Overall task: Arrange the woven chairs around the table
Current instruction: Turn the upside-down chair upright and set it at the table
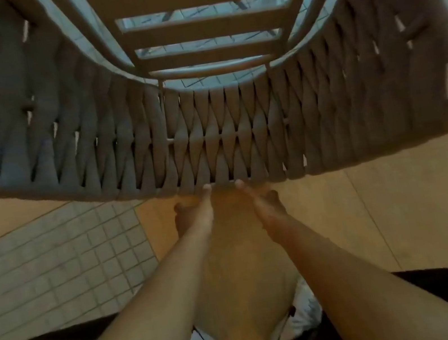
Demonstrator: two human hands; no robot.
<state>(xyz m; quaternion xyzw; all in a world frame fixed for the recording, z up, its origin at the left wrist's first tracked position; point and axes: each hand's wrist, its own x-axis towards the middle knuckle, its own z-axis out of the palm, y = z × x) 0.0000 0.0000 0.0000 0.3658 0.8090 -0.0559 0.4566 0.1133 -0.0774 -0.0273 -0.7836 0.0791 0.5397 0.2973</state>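
A grey woven chair [210,130] fills the upper half of the head view, seen from above and behind. Its curved woven backrest wraps from left to right, and its slatted seat [205,27] lies beyond. My left hand [194,213] and my right hand [264,204] sit side by side at the middle of the backrest's top rim. The thumbs touch the rim's near edge; the fingers curl under it and are mostly hidden. No table is in view.
Small grey square floor tiles [54,263] lie at the lower left, and tan floor [402,214] lies to the right and under my arms. My white shoes [299,326] and dark shorts show at the bottom. More tiles show through the seat slats.
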